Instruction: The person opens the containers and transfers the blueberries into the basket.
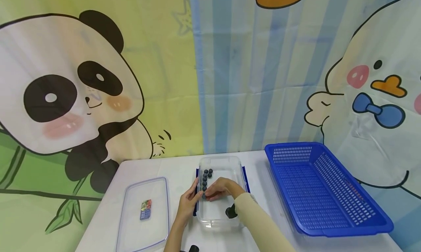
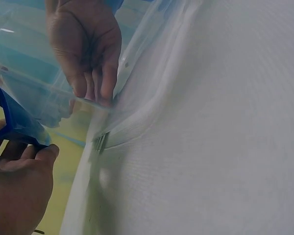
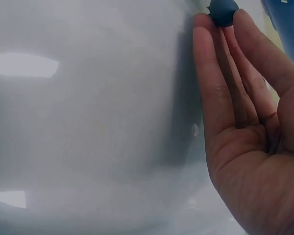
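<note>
A clear plastic container (image 1: 220,215) with blue side latches stands on the table. Inside it, several blueberries (image 1: 204,183) form a row along the left wall, with a couple more beside the far end. My right hand (image 1: 222,188) reaches into the container near the row's close end. It pinches a blueberry (image 3: 223,13) between thumb and fingertips, as the right wrist view shows. At the left wall, my left hand (image 1: 187,204) grips the container; in the left wrist view its fingers curl round the blue latch (image 2: 19,120).
Left of the container lies a clear lid (image 1: 131,222) with a blue rim and a small colourful label (image 1: 145,209). A blue perforated basket (image 1: 302,208) stands on the right. Behind the white table (image 1: 177,168) hangs a printed curtain (image 1: 230,80).
</note>
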Available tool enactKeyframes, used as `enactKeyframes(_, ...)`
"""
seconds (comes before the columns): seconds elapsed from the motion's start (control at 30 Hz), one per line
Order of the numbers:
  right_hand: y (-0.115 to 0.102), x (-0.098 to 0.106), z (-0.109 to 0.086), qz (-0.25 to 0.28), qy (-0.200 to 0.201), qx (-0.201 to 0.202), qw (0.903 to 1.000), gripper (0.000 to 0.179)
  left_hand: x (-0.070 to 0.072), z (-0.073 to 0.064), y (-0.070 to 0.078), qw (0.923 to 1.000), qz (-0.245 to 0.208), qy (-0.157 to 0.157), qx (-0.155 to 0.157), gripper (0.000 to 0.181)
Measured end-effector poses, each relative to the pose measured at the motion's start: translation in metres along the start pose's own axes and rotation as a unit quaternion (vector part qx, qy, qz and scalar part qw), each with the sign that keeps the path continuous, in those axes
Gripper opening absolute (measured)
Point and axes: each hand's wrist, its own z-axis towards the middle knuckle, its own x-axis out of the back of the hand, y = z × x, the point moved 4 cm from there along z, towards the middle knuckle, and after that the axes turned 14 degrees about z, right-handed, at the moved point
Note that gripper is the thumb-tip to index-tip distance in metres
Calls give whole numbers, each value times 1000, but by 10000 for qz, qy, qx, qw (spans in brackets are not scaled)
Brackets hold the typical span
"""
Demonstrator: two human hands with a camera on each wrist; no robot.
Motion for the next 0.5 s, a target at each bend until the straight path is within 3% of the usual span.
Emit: enactKeyframes(0.5, 0, -4, -2, -27, -115, 30, 9999, 11, 0, -2, 1, 9997, -198, -96, 124, 60)
